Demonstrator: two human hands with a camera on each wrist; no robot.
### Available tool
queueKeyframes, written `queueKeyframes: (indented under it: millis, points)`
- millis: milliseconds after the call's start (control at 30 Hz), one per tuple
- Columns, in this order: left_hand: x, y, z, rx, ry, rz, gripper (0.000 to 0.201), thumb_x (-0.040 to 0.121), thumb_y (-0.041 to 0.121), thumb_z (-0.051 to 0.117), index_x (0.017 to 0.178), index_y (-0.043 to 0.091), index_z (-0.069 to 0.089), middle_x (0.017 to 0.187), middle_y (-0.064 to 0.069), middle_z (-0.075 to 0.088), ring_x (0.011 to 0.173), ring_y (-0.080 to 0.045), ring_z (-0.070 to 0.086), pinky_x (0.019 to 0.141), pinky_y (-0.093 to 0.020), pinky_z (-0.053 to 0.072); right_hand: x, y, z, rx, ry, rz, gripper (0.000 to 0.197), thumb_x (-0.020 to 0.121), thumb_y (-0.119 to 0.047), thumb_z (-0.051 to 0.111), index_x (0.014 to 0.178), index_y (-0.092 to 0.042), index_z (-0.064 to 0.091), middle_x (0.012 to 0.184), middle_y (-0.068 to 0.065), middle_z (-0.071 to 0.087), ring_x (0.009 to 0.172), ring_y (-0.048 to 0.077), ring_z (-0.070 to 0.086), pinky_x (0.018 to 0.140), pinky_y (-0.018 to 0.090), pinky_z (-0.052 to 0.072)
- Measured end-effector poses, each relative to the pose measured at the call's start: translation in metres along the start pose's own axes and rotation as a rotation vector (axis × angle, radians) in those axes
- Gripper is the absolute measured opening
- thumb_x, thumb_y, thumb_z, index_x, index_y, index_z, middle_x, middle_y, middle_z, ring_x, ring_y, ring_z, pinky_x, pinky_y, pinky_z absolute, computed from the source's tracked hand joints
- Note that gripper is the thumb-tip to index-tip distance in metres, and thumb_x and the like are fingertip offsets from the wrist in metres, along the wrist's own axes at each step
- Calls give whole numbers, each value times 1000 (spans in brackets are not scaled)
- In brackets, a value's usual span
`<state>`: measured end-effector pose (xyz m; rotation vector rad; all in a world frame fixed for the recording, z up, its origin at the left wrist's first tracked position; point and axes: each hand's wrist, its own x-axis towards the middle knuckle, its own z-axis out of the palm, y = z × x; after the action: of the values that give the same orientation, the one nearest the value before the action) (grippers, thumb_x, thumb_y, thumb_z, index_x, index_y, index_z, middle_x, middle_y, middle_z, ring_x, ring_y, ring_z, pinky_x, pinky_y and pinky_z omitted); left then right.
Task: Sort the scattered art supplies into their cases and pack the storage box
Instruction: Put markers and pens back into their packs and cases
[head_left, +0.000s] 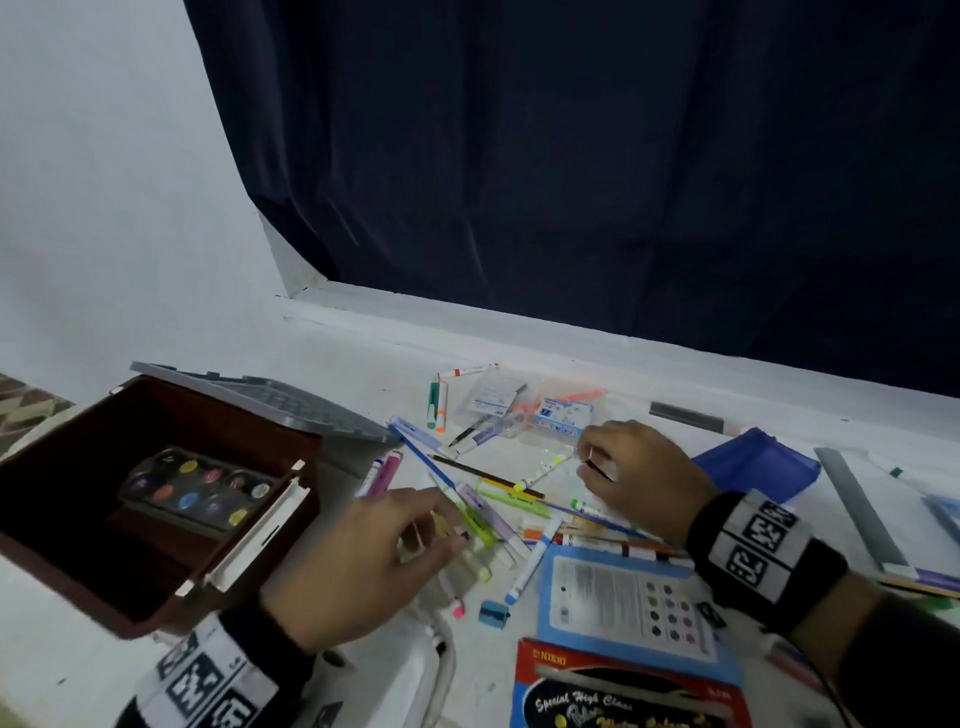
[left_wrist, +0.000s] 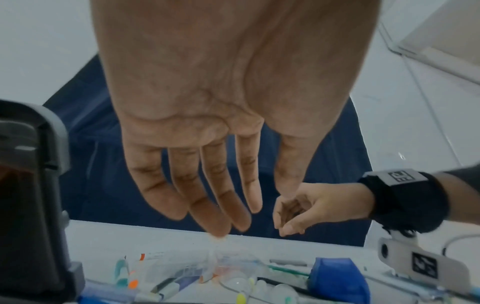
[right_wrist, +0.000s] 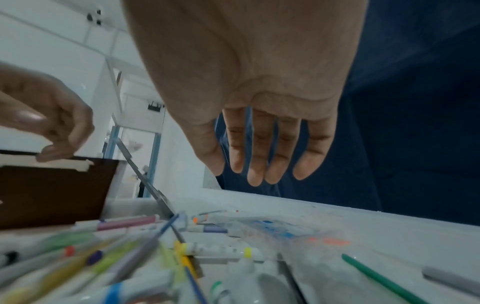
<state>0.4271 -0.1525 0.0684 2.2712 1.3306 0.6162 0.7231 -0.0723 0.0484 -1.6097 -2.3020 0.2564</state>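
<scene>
My left hand (head_left: 434, 525) hovers with straight, empty fingers (left_wrist: 221, 222) over a heap of markers and pens (head_left: 493, 514) in the middle of the white table. To its right, my right hand (head_left: 592, 457) hangs over a yellow-capped paint tube (right_wrist: 221, 250), fingers (right_wrist: 255, 174) straight and holding nothing. The brown storage box (head_left: 104, 587) stands open at the left with a paint palette (head_left: 200, 488) inside. Its grey lid (head_left: 291, 402) leans behind it.
A clear pouch of supplies (head_left: 524, 410) lies at the back, with a blue case (head_left: 753, 462) and a grey ruler (head_left: 857, 504) at the right. A blue card (head_left: 623, 603), a red watercolour pack (head_left: 623, 691) and a blue sharpener (head_left: 493, 613) lie near me. A dark curtain (head_left: 571, 156) hangs behind the table.
</scene>
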Motion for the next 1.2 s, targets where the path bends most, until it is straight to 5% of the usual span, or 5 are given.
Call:
queueKeyframes:
  millis: [267,600,800,967,1200]
  points:
    - [102,-43,-10,229,-156,-65,24,93,47,62,113,34,63,103,14,66,90,0,62,72,-12,44,88,34,23,-295,-214,44,63,89,-50,56,145,-29,34,141,0,43,131,22,36,104,40,38]
    - [131,-53,37,364,-587,-152,44,97,51,50,135,28,51,132,4,59,120,-18,56,102,-32,46,114,61,40,-327,-394,20,89,82,-63,62,153,-33,18,146,3,39,130,26,40,101,39,43]
    - [137,-58,41,353,-499,-216,41,96,56,47,130,35,44,117,4,67,100,-17,65,91,-36,53,105,56,40,-364,-373,-77,64,90,-41,54,148,-24,35,130,13,51,117,34,52,93,41,48]
    - [145,-65,38,102,-265,-217,69,94,58,51,147,45,8,138,-8,54,105,-21,65,94,-45,53,98,54,29,-416,-183,-213,32,79,-11,66,111,-4,69,105,15,64,81,35,61,66,42,55]
    - [171,-63,28,86,-76,-258,65,100,46,48,153,33,14,123,-16,56,106,-32,61,88,-36,46,77,38,5,-169,10,-242,32,94,2,45,123,-2,56,110,17,61,92,35,59,81,47,51]
